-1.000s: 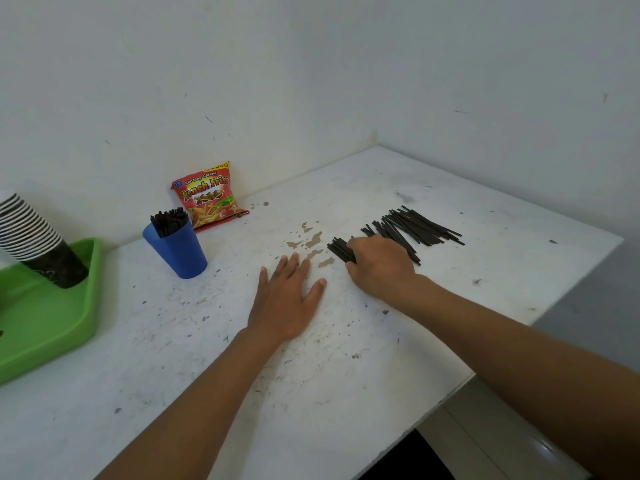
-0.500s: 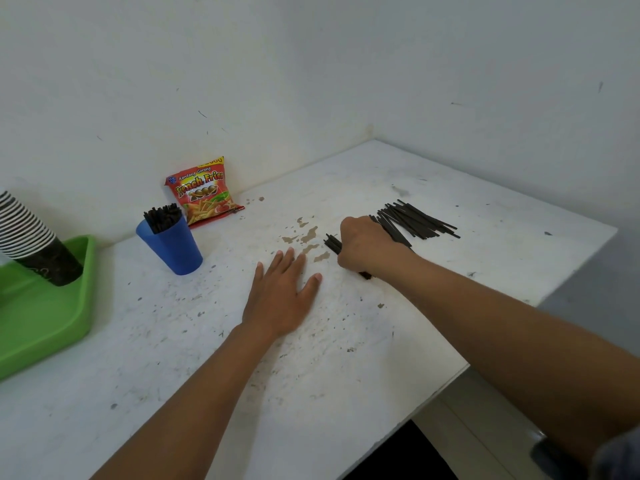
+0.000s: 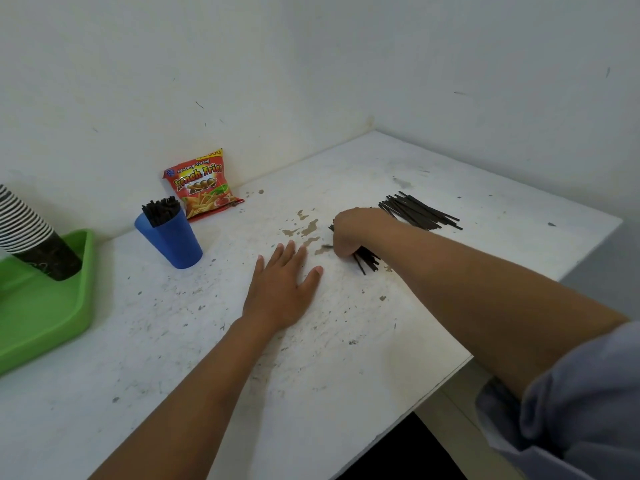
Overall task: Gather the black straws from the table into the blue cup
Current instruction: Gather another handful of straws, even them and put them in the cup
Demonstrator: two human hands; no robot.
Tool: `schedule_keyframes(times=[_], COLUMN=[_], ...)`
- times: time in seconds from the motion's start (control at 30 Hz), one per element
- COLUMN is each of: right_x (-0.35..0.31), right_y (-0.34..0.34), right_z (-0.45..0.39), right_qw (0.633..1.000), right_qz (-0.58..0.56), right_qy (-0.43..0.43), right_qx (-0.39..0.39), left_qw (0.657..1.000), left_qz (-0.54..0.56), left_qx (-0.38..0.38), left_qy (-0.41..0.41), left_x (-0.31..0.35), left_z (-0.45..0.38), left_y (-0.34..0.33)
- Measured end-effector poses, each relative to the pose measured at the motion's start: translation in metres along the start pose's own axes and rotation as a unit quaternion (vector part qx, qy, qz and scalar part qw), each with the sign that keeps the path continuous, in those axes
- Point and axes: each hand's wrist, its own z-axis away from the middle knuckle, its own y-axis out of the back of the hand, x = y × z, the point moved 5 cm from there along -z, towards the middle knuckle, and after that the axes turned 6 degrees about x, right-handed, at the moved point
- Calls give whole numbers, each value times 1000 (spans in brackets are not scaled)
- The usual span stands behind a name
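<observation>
A blue cup (image 3: 175, 242) stands at the left of the white table (image 3: 311, 358), with several black straws (image 3: 160, 210) sticking out of its top. A loose pile of black straws (image 3: 420, 211) lies at the right of the table. My right hand (image 3: 355, 233) is closed in a fist around a bundle of black straws (image 3: 366, 261), whose ends poke out below the fist. My left hand (image 3: 282, 289) lies flat on the table with fingers spread, holding nothing, between the cup and my right hand.
A red French fries snack bag (image 3: 202, 185) leans on the wall behind the cup. A green tray (image 3: 41, 313) at the far left carries a tilted stack of paper cups (image 3: 27, 237). The table's near-right edge (image 3: 450, 375) drops to the floor.
My right hand has closed on a bundle from the pile's near end and drawn it slightly toward the left. My left hand has stayed flat on the table.
</observation>
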Motion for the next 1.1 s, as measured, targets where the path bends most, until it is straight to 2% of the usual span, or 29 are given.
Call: schedule_keyframes(times=[0.2, 0.37, 0.7, 0.8, 0.93, 1.03, 1.1], right_x=[-3, -3, -15, -16, -13, -7, 1], right_y=[11, 11, -12, -17, -13, -7, -5], right_z=[1, 8, 13, 12, 10, 10, 6], right_qw=[996, 993, 989, 994, 999, 991, 968], right_qz=[86, 108, 136, 92, -14, -128, -246], right_qy=[28, 44, 63, 54, 47, 17, -22], right_qx=[3, 23, -1, 37, 7, 15, 42], left_qw=[1000, 1000, 1000, 1000, 1000, 1000, 994], left_qz=[-5, -8, -3, 1, 8, 31, 106], left_qx=[-4, -1, 2, -2, 0, -3, -7], left_qy=[-7, -8, -5, -6, -5, 2, 32], left_x=[1, 1, 0, 0, 0, 3, 3], left_z=[0, -1, 0, 0, 0, 1, 1], left_y=[1, 1, 1, 0, 2, 5, 12])
